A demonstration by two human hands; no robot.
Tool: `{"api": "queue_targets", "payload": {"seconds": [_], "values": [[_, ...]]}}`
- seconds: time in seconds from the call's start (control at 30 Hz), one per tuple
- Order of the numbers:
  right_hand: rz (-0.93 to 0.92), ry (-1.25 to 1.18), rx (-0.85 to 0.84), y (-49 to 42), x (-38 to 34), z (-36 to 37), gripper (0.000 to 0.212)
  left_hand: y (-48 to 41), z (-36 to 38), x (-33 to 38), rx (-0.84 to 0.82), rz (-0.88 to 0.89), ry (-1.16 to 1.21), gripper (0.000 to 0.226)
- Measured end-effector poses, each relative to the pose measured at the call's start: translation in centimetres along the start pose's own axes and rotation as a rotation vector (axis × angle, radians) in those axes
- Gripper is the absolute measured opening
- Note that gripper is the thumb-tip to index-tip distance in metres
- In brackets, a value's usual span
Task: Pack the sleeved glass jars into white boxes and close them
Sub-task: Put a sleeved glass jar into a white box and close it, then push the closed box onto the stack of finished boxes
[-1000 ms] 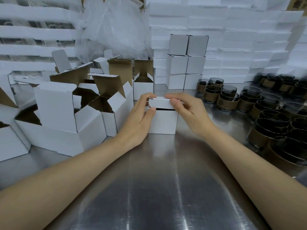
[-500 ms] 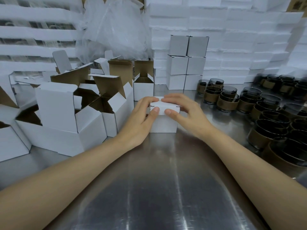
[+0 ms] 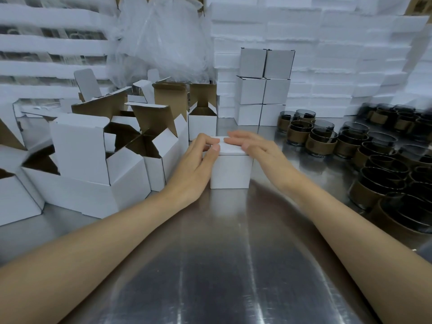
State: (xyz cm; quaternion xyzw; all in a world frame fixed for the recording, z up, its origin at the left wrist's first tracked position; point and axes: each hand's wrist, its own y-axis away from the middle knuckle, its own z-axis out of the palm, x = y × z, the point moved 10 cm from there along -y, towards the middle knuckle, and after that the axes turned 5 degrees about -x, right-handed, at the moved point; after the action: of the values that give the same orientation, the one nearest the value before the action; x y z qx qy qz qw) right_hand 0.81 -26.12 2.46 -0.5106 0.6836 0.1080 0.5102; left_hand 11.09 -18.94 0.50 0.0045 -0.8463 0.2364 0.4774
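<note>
A small white box [image 3: 230, 170] stands in the middle of the steel table [image 3: 217, 265] with its lid down flat. My left hand [image 3: 197, 166] holds its left side, thumb on the front top edge and fingers curled over the lid's left end. My right hand [image 3: 253, 146] lies across the lid's right part with straight fingers pressing down. What is inside the box is hidden. Several dark glass jars with brown sleeves [image 3: 321, 142] stand in rows on the right.
Several open white boxes with brown insides [image 3: 149, 141] crowd the left side. A stack of closed white boxes [image 3: 264, 87] stands at the back centre before a wall of white foam blocks [image 3: 339, 54]. A clear plastic bag [image 3: 161, 36] hangs behind.
The lid flap, held raised by both hands a second ago, has been pushed down. The box top now lies flat under my right fingers and my left thumb.
</note>
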Motion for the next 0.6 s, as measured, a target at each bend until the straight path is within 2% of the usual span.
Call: {"api": "queue_targets", "payload": {"seconds": [0.23, 0.37, 0.47, 0.6], "values": [[0.220, -0.401, -0.001, 0.0, 3.0, 0.7, 0.052, -1.1, 0.1, -1.9, 0.001, -0.114, 0.137, 0.021], [0.199, -0.302, 0.030, -0.1, 3.2, 0.5, 0.029, -1.6, 0.4, -2.6, 0.015, -0.158, 0.126, 0.023], [0.185, -0.236, 0.048, -0.2, 3.0, 0.6, 0.030, -1.8, 0.4, -3.0, 0.030, -0.185, 0.099, 0.026], [0.163, -0.152, 0.066, -0.2, 2.8, 0.3, 0.028, -1.6, 0.0, -3.0, 0.055, -0.178, 0.195, 0.026]]}}
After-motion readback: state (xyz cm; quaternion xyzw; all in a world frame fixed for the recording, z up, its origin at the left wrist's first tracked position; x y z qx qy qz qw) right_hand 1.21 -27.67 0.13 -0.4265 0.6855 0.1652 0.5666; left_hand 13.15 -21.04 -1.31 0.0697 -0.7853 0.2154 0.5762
